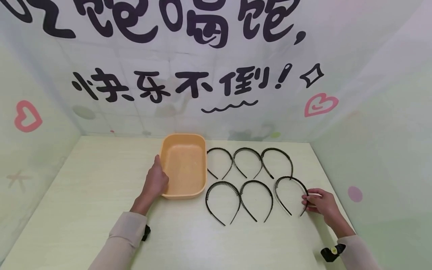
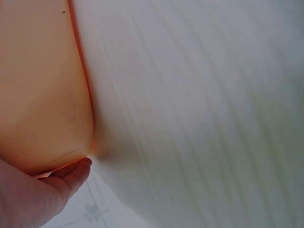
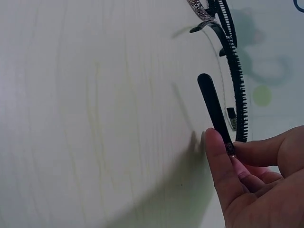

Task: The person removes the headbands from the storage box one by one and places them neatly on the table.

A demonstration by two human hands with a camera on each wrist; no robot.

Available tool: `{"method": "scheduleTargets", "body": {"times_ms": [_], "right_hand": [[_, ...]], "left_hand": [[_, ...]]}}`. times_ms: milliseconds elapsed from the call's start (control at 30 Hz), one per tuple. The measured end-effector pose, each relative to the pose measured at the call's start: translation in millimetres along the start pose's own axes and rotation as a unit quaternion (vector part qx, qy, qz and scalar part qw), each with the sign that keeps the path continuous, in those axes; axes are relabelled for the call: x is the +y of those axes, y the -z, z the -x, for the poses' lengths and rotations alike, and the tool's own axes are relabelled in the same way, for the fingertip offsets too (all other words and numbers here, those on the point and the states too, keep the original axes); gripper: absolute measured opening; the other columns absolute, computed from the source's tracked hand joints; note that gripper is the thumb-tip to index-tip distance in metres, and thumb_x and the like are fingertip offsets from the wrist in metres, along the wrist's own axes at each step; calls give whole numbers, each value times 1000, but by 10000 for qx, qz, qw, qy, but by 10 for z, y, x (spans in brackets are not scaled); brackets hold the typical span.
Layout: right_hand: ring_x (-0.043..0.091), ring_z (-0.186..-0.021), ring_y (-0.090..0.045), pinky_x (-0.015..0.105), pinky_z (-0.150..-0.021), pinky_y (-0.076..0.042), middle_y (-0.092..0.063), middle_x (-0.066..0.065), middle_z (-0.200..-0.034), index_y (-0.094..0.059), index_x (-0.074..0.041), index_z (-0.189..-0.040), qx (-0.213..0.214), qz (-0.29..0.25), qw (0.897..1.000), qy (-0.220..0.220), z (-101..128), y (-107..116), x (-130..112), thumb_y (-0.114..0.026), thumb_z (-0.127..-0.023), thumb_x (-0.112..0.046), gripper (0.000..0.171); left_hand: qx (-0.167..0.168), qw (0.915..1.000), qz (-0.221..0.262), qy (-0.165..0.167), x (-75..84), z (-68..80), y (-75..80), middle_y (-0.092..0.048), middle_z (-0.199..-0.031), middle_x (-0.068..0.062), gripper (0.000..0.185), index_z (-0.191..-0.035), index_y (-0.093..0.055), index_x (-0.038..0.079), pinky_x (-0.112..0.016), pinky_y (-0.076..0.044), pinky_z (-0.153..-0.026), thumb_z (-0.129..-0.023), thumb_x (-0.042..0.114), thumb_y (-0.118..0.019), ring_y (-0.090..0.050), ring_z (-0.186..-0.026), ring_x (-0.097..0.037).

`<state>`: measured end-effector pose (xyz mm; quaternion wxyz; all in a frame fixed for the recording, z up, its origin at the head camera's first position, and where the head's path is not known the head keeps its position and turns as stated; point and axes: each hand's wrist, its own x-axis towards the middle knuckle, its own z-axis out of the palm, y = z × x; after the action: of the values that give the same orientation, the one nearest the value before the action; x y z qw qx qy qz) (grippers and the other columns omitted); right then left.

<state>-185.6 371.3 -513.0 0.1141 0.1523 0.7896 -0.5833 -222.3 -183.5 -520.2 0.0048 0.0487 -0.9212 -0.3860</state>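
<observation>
An orange plastic basin [image 1: 183, 168] sits empty on the pale table. My left hand [image 1: 156, 182] holds its left front wall, with the thumb along the rim; in the left wrist view a fingertip [image 2: 78, 171] presses the basin's [image 2: 42, 95] outer wall. Several black toothed headbands lie in two rows to the right of the basin. My right hand [image 1: 308, 202] pinches the right leg of the front-right headband [image 1: 291, 178]. The right wrist view shows thumb and fingers of that hand [image 3: 225, 145] closed on the headband's [image 3: 216, 109] smooth black end.
Three headbands form the back row [image 1: 248, 149]; two more lie in front [image 1: 222, 183] [image 1: 256, 182]. Printed backdrop walls [image 1: 216, 75] enclose the table at the back and on both sides. Bare tabletop [image 1: 94, 180] stretches left of the basin.
</observation>
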Motion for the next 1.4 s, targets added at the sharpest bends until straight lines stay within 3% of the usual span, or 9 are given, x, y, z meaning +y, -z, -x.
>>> {"method": "scheduleTargets", "body": {"times_ms": [733, 933, 1133, 1300, 1400], "right_hand": [[10, -78, -71, 31, -70, -59, -74, 1, -92, -40, 19, -131, -158, 68, 9998, -28, 88, 7, 9, -53, -99, -1, 40], [13, -78, -70, 34, -71, -59, -72, 10, -95, -44, 20, -130, -69, 883, 9961, 30, 98, 23, -59, -51, -100, -5, 40], [17, -80, -69, 36, -70, -59, -70, 21, -102, -55, 16, -124, 57, 1775, 9841, -37, 76, 37, -54, -52, -100, -10, 36], [16, -78, -67, 33, -65, -58, -72, 18, -99, -61, 12, -120, 179, 2289, 9733, 69, 52, 56, -60, -53, -99, -13, 34], [23, -79, -67, 34, -65, -56, -71, 22, -100, -62, 13, -119, 321, 2721, 9603, 531, 26, 48, -95, -53, -99, -14, 35]], "left_hand": [[30, 10000, 13, -19, 3, 24, 0, -45, -133, -45, 73, -151, -4, -16, -52, -50, -83, -85, -8, -35, -59, -99, -43], [33, 10000, 32, -3, 16, -4, 1, -43, -136, -44, 73, -152, -4, -15, -53, -49, -86, -86, -7, -35, -58, -104, -44], [-129, 9998, 114, 54, 15, 10, 18, -36, -143, -43, 71, -152, -2, -15, -55, -45, -97, -89, -3, -33, -53, -117, -45], [-256, 9989, 372, 135, 0, 25, 37, -23, -154, -37, 70, -154, 2, -11, -57, -32, -111, -97, 6, -34, -34, -139, -46], [-249, 9980, 516, 258, -5, 46, 65, -15, -158, -34, 73, -155, 7, -6, -58, -25, -114, -103, 22, -36, -24, -143, -48]]}}
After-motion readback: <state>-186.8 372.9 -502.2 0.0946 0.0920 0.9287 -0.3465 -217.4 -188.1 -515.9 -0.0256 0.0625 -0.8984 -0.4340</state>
